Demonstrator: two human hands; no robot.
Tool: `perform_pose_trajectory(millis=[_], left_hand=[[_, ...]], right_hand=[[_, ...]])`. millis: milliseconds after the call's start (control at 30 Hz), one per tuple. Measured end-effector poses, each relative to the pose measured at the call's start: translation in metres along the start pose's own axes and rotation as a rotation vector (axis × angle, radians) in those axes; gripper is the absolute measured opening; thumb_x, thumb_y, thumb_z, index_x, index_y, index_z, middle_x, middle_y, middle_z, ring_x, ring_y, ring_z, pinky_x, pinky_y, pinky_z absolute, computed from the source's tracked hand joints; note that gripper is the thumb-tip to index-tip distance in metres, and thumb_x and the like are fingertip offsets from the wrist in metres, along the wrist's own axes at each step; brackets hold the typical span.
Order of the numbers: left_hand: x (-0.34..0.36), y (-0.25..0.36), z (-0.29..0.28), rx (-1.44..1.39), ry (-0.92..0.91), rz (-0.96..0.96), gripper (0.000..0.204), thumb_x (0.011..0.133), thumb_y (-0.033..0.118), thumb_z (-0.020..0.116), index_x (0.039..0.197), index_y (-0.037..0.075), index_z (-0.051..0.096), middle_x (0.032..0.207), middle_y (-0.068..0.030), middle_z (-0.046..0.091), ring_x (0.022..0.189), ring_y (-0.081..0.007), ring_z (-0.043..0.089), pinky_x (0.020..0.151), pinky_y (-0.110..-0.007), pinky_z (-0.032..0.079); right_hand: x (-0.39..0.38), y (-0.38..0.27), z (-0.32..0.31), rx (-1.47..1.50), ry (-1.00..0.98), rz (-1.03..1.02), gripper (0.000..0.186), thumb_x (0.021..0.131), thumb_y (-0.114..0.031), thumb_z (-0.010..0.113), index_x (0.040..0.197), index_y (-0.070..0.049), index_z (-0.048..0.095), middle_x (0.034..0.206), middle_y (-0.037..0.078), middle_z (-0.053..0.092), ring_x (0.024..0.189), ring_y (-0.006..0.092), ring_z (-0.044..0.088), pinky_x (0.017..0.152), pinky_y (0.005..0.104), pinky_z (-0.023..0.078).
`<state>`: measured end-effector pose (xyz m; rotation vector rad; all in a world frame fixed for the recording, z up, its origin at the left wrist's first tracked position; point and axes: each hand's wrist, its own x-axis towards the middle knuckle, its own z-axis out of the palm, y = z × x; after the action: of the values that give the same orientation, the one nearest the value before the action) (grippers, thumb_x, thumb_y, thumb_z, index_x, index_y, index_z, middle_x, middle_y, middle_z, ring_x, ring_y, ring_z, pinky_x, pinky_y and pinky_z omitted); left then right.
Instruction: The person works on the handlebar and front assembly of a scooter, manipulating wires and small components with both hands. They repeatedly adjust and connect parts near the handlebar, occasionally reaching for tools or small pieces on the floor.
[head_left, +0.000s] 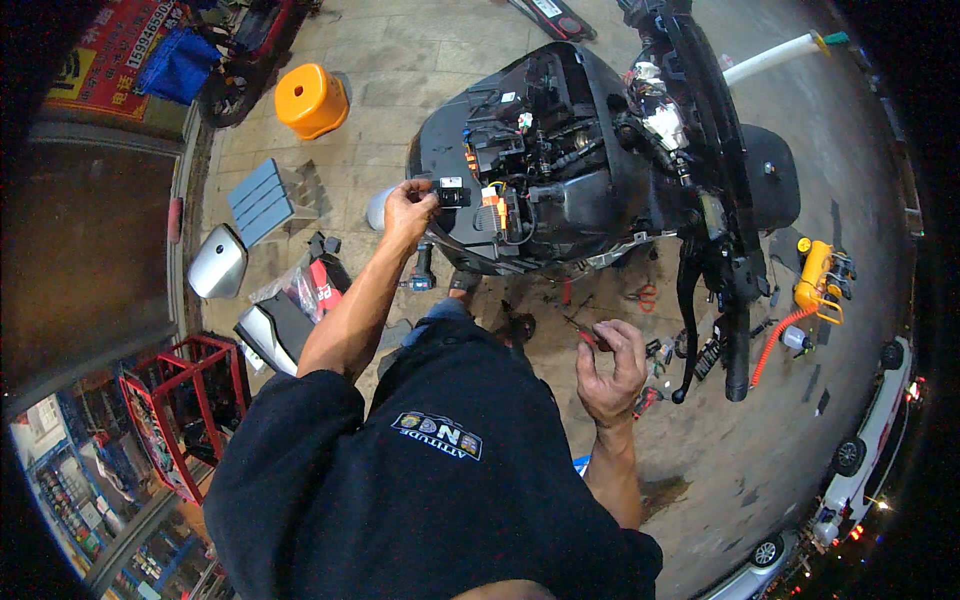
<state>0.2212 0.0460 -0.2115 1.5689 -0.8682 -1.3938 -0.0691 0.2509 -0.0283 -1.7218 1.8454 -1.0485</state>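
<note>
My left hand (408,212) is raised at the left side of the black scooter's opened body (600,190), its fingertips pinched on a small black module (452,197) with a light label. Just right of that module, an orange-and-silver component (494,212) with wires rests on the bodywork. My right hand (614,365) is lower, below the scooter, with fingers curled round a screwdriver (590,338) that has a red handle and a thin shaft pointing up and left. The handlebar and dark brake lever (688,330) hang to the right of that hand.
An orange stool (310,100), blue-grey slatted piece (259,200), silver panel (216,262) and cordless drill (422,270) are at left, beside a red rack (186,410). Scissors (646,297), scattered tools and a yellow compressor (815,275) with a coiled hose are at right. Cars stand beyond.
</note>
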Motion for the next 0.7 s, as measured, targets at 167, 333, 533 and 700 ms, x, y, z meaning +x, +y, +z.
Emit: perform_pose_trajectory(millis=[167, 333, 533, 700], left_hand=[[0.012, -0.006, 0.005, 0.182, 0.025, 0.011, 0.029, 0.084, 0.007, 0.071, 0.110, -0.004, 0.066, 0.087, -0.0093, 0.071, 0.071, -0.0158, 0.068, 0.066, -0.029, 0.055], [0.011, -0.009, 0.006, 0.412, 0.099, 0.069, 0.027, 0.082, 0.016, 0.073, 0.102, -0.002, 0.071, 0.092, -0.0123, 0.075, 0.082, -0.0191, 0.072, 0.078, -0.033, 0.056], [0.010, -0.017, -0.001, 0.482, 0.155, 0.078, 0.029, 0.083, 0.019, 0.071, 0.105, 0.000, 0.073, 0.097, -0.0146, 0.076, 0.089, -0.0239, 0.073, 0.084, -0.036, 0.055], [0.011, -0.029, -0.029, 0.371, 0.197, 0.115, 0.033, 0.089, 0.020, 0.065, 0.114, -0.002, 0.070, 0.098, -0.0151, 0.074, 0.084, -0.0200, 0.070, 0.078, -0.034, 0.055]], right_hand=[[-0.005, -0.001, 0.002, 0.010, -0.024, 0.015, 0.036, 0.075, 0.000, 0.078, 0.109, -0.005, 0.066, 0.109, 0.016, 0.063, 0.095, 0.0313, 0.066, 0.078, 0.0370, 0.057], [-0.004, -0.005, -0.002, 0.021, -0.054, -0.008, 0.036, 0.073, -0.001, 0.078, 0.107, -0.005, 0.067, 0.106, 0.016, 0.064, 0.097, 0.0330, 0.065, 0.080, 0.0398, 0.056], [0.000, -0.026, -0.045, -0.106, 0.069, -0.144, 0.042, 0.071, -0.009, 0.083, 0.109, -0.004, 0.066, 0.110, 0.018, 0.065, 0.099, 0.0340, 0.065, 0.082, 0.0396, 0.054], [0.024, -0.025, -0.110, -0.642, 0.301, -0.001, 0.090, 0.070, -0.035, 0.088, 0.140, 0.002, 0.046, 0.135, 0.023, 0.052, 0.125, 0.0397, 0.050, 0.105, 0.0478, 0.041]])
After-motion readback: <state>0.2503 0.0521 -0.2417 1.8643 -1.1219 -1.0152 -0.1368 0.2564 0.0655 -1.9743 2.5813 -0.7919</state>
